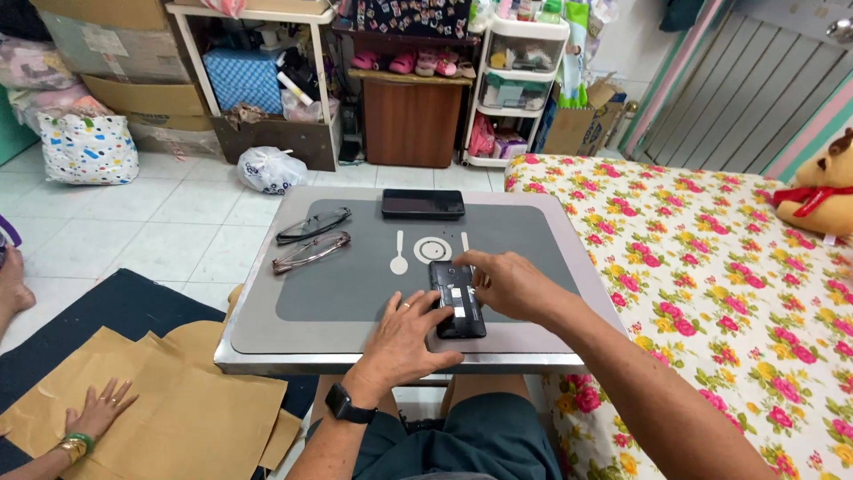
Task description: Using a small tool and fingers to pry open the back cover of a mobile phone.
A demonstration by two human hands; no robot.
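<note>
A black phone (457, 298) with its back cover off lies on the grey tray table (355, 284), showing white labels inside. My left hand (407, 342), with a ring and a black wrist watch, rests flat on the table and touches the phone's lower left edge. My right hand (506, 283) rests on the phone's right side, fingertips at its top edge. Neither hand lifts it. A second dark phone or cover (423, 204) lies at the table's far edge.
Two pairs of glasses (312, 238) lie on the table's left part. A floral bed (711, 267) stands to the right with a plush toy (822, 191). Another person's hand (98, 407) rests on brown paper sheets (178, 400) on the floor. Shelves and boxes line the back wall.
</note>
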